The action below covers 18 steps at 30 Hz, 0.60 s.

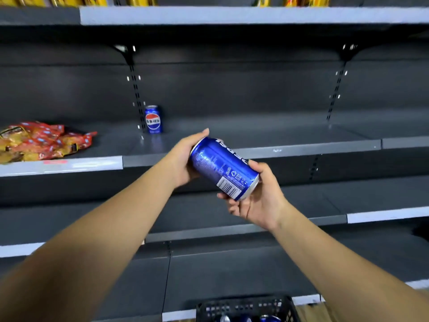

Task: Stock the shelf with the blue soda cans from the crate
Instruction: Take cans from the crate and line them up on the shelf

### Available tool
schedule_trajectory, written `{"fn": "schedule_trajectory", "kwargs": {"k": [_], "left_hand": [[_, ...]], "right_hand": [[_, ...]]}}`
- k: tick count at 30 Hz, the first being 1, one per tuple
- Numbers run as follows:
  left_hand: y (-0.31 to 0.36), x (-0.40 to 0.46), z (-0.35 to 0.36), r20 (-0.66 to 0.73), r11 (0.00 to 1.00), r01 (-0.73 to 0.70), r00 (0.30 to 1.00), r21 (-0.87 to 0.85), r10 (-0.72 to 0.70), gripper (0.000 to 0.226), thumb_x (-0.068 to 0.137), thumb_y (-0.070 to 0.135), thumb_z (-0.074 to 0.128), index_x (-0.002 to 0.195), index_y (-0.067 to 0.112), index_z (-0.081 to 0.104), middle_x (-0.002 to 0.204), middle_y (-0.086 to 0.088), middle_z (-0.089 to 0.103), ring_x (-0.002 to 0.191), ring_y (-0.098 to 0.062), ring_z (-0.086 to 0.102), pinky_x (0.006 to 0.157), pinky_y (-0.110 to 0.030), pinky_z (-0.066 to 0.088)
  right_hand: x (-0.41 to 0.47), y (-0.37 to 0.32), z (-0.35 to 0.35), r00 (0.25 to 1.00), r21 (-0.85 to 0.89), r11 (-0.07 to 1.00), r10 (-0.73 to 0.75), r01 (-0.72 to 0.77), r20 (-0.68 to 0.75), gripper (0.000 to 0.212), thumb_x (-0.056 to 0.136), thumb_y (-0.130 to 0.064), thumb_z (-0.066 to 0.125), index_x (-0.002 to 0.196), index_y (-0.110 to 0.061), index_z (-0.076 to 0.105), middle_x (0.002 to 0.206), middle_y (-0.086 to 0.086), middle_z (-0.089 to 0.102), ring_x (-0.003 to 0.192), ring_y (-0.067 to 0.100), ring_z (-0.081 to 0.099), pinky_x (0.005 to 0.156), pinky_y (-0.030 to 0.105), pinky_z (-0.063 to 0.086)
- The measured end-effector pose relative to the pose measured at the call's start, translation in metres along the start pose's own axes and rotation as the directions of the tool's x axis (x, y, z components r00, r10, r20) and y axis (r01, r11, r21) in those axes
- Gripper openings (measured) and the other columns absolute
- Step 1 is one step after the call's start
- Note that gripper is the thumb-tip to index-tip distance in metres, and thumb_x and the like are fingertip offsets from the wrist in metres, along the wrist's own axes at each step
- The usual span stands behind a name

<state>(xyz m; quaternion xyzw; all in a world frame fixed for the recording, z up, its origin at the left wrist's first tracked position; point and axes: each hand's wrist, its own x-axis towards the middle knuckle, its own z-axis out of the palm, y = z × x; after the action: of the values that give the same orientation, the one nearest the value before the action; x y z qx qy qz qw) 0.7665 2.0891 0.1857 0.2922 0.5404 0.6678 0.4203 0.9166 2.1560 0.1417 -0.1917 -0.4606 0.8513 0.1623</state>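
both hands, left hand (183,159) and right hand (257,201), clasp a tilted shiny blue metal soda can (224,168) before the dark grey metal shelf (301,148); fingers curl round it, perhaps loosely.

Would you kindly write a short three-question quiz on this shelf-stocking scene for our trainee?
1. True or false: both hands hold the tilted can.
2. How many cans stand on the shelf?
3. What lies left of the standing can: A) bottles, B) snack bags, C) a box?

Key:
1. True: the left hand and right hand grip its ends.
2. One.
3. B, the snack bags.
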Motion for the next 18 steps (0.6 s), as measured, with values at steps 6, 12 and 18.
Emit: {"fn": "schedule_trajectory", "kwargs": {"k": [6,12,18], "left_hand": [[0.030,-0.023,0.019,0.068,0.971,-0.143,0.985,-0.189,0.159,0.038,0.079,0.039,0.055,0.096,0.006,0.066,0.103,-0.018,0.061,0.093,-0.029,0.058,0.099,-0.039,0.042],[0.020,-0.023,0.004,0.249,0.956,-0.126,0.949,-0.265,0.195,0.095,0.043,0.072,0.070,0.116,0.013,0.063,0.120,-0.017,0.063,0.110,-0.031,0.060,0.096,-0.048,0.046],[0.025,-0.022,-0.005,0.321,0.960,-0.164,0.918,-0.226,0.232,0.079,0.031,0.048,0.093,0.099,0.013,0.074,0.115,-0.014,0.066,0.115,-0.033,0.058,0.109,-0.053,0.033]], "right_hand": [[-0.006,0.000,0.027,0.988,0.345,0.938,-0.025,-0.030,0.152,0.053,0.065,-0.058,0.046,0.083,-0.011,0.064,0.062,0.013,0.056,0.039,0.014,0.042,0.045,0.016,0.036],[-0.008,0.006,0.044,0.942,0.472,0.865,-0.001,-0.168,0.336,0.066,0.076,-0.061,0.036,0.093,-0.003,0.061,0.059,0.004,0.057,0.035,0.007,0.042,0.038,0.017,0.039],[-0.007,0.001,0.053,0.935,0.464,0.865,0.015,-0.190,0.356,0.067,0.080,-0.064,0.038,0.090,-0.002,0.064,0.066,0.007,0.062,0.040,0.012,0.047,0.045,0.017,0.041]]}}
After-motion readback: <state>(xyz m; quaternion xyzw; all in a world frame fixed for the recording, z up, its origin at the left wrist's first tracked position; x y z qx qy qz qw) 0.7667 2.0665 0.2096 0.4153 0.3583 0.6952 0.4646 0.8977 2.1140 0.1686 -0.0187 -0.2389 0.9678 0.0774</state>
